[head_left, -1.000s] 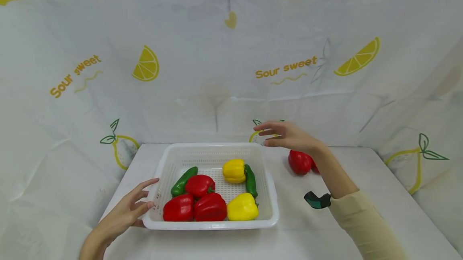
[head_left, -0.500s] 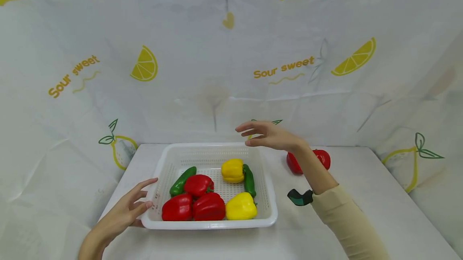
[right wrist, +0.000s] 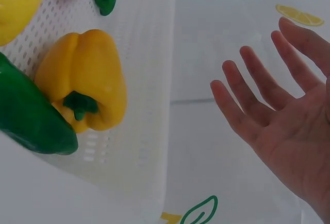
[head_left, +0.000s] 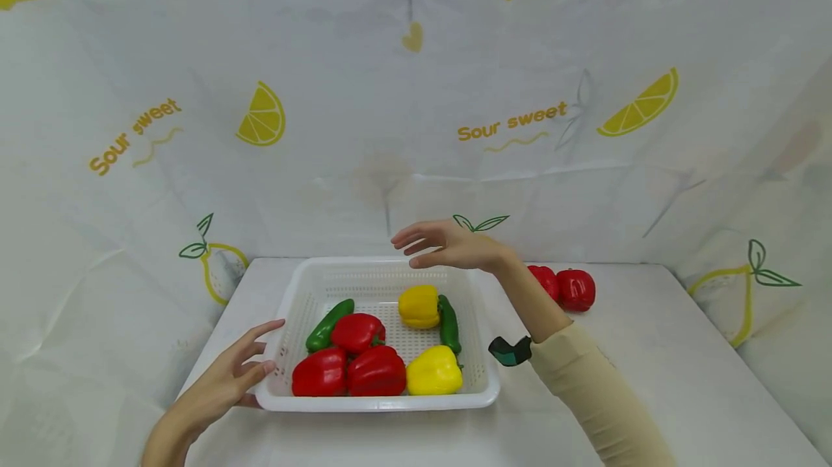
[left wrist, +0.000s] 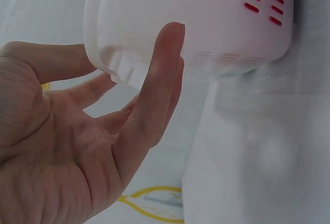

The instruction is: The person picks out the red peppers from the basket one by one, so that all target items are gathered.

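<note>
A white plastic basket [head_left: 377, 404] stands on the table with bell peppers and long green peppers in it. My left hand [head_left: 224, 377] holds the basket's left side, thumb at the rim and fingers around the wall, as the left wrist view [left wrist: 93, 131] shows. My right hand [head_left: 448, 245] hovers over the basket's back edge, fingers loosely extended and holding nothing. Inside lie a red bell pepper [head_left: 377, 371], two more red ones beside it, a yellow bell pepper [head_left: 434, 372] at front right and another yellow pepper [right wrist: 82, 80] farther back. A green pepper [head_left: 449, 324] leans beside that one.
Two red bell peppers [head_left: 575, 290] lie on the table right of the basket, one partly behind the right forearm. A second green pepper [head_left: 329, 325] rests at the basket's left. A lemon-printed white sheet [head_left: 351, 185] hangs behind the table.
My right hand has moved left, from near the basket's back right corner to above its back edge, uncovering more of the rightmost red pepper. My left hand and the basket stay put.
</note>
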Demonstrator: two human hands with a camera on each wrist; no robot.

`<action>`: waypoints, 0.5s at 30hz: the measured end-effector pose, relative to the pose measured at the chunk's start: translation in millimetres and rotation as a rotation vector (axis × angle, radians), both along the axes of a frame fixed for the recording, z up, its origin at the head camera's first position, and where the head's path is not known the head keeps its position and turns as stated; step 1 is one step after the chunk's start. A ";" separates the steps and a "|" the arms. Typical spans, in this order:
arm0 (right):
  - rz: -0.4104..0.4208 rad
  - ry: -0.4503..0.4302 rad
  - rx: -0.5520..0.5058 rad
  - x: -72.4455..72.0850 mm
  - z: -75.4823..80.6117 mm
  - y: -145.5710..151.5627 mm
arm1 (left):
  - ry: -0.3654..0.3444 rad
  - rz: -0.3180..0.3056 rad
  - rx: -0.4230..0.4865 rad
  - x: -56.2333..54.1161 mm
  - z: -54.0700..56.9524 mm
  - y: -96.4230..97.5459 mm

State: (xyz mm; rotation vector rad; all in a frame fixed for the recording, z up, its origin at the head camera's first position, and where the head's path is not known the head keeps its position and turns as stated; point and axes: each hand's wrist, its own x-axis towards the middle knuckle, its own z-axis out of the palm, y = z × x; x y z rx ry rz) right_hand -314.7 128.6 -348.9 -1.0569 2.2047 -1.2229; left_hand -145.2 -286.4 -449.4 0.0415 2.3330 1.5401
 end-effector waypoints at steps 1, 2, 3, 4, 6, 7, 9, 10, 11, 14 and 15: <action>0.004 -0.001 0.013 -0.3 -0.6 -2.9 | 0.000 -0.002 0.003 -0.2 0.0 -0.1; 0.010 -0.004 0.023 -0.7 -1.2 -6.0 | 0.000 -0.004 0.005 -0.3 -0.1 -0.2; 0.015 -0.005 0.032 -1.4 -2.5 -8.9 | 0.001 -0.006 0.006 -0.3 -0.1 -0.4; 0.020 -0.004 0.042 -2.3 -3.9 -11.7 | 0.001 -0.007 0.007 -0.3 -0.1 -0.6; 0.031 -0.007 0.053 -4.5 -7.4 -16.8 | 0.000 -0.008 0.007 -0.4 -0.2 -0.8; 0.035 -0.010 0.057 -5.6 -9.1 -19.1 | 0.000 -0.009 0.007 -0.3 -0.3 -0.9; 0.041 -0.017 0.065 -7.9 -13.0 -23.0 | 0.002 -0.007 0.007 -0.3 -0.4 -1.0; 0.047 -0.022 0.070 -8.9 -14.7 -24.9 | 0.002 -0.006 0.005 -0.3 -0.5 -0.9; 0.053 -0.029 0.073 -9.8 -16.3 -26.9 | 0.002 -0.004 0.003 -0.3 -0.5 -0.7; 0.071 -0.045 0.093 -10.7 -19.2 -32.9 | 0.004 -0.001 -0.001 -0.4 -0.3 -0.3; 0.080 -0.048 0.102 -10.6 -19.8 -34.9 | 0.005 -0.001 -0.001 -0.5 -0.2 -0.2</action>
